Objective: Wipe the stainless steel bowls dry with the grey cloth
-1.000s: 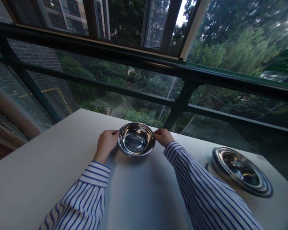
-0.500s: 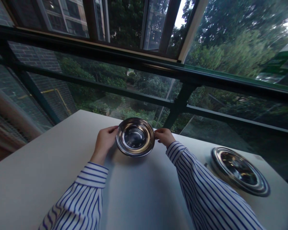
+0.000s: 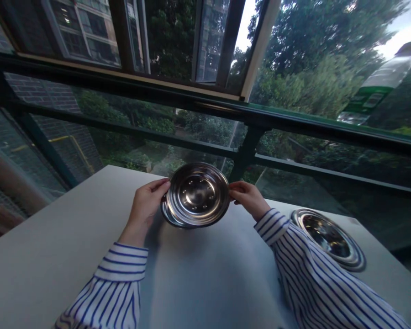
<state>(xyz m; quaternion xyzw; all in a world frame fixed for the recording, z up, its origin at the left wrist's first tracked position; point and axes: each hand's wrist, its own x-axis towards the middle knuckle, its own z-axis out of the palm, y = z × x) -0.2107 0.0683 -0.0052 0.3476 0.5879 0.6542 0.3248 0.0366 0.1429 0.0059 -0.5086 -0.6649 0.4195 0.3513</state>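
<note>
A shiny stainless steel bowl (image 3: 197,194) is held between my two hands, its inside facing me and tilted. Small bright dots form a ring around its bottom; whether they are holes or reflections I cannot tell. My left hand (image 3: 144,205) pinches the left rim, thumb along the edge. At the right rim, my right hand (image 3: 249,197) grips with fingertips, partly hidden behind the edge. The white table (image 3: 195,278) lies below the bowl. To the right, past my right sleeve, sits a wide-rimmed metal dish (image 3: 358,261) with a shiny hollow.
Along the far side of the table runs a dark green railing (image 3: 178,137) with glass panels. A clear plastic bottle (image 3: 383,82) with a green label leans at the upper right, by the window. Trees and a brick wall (image 3: 46,93) show outside.
The bowl has come closer to me and tipped so that more of its inside shows. Both hands still hold its rim. The view has shifted to the right.
</note>
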